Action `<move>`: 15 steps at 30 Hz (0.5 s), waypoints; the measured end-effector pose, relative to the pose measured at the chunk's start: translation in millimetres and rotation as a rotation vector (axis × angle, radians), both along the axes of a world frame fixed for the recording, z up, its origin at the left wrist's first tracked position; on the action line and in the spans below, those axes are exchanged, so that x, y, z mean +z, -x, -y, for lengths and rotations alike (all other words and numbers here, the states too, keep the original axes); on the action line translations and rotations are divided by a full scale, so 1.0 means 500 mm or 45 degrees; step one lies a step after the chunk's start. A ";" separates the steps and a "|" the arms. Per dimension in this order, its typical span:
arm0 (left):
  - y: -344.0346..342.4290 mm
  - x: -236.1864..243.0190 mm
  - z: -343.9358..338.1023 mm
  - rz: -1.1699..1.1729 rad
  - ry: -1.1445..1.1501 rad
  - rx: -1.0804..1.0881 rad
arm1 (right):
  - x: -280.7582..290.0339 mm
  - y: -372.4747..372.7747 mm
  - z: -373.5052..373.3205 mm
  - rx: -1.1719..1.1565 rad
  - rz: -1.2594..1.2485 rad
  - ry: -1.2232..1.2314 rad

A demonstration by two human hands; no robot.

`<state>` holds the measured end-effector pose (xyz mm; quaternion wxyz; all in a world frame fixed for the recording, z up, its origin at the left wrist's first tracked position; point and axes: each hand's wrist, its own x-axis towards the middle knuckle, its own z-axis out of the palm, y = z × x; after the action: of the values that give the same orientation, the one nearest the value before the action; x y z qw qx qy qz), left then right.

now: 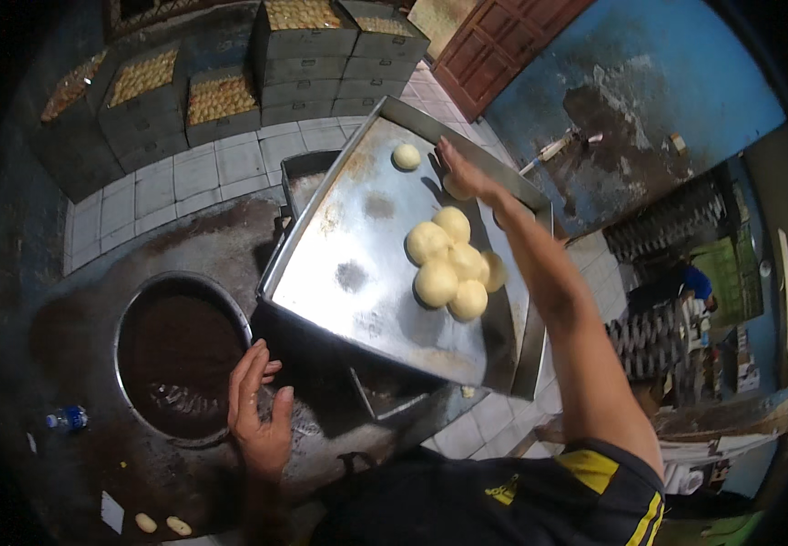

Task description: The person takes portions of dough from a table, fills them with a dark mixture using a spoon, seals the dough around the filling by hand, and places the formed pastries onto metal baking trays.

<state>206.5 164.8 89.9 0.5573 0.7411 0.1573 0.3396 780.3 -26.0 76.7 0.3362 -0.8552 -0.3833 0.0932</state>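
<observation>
Crowding close together, pale dough balls (436, 281) share a metal tray (321, 250)

The main cluster sits at about three to four o'clock from the tray's middle, and its balls touch one another. These could stick and lose their round shape, I think, because no gap is left between them. A single dough ball (406, 156) lies apart at twelve o'clock; being round on smooth metal, it might roll if the tray were knocked. Whether the tray is level I cannot tell, since the lens bends its edges.

At one o'clock is the right hand (468, 175), with fingers long and nearly straight. It is blurred, its thumb does not show, and it partly covers another ball, so I cannot tell if it holds this one. The forearm hides part of the tray's side; a careless elbow could perhaps push the cluster.

At seven o'clock the left hand (262, 419) is spread wide and holds nothing, just beside a round basin (122, 318). The basin's inside is too dark to judge. Farther, at three o'clock, a person in blue (699, 284) is small and partly hidden.
</observation>
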 end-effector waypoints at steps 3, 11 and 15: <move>0.065 0.025 0.046 -0.110 -0.062 0.162 | 0.170 0.061 -0.036 0.070 -0.639 0.002; 0.027 0.071 0.270 0.142 0.033 0.005 | 0.199 0.377 0.298 0.028 -0.392 0.375; -0.033 0.088 0.430 0.232 0.233 -0.221 | 0.326 0.569 0.427 -0.190 -0.226 -0.063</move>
<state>223.1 -50.4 133.8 0.6617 0.6642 0.0719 0.3403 496.0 -239.5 239.5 0.3958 -0.8612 -0.2894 0.1340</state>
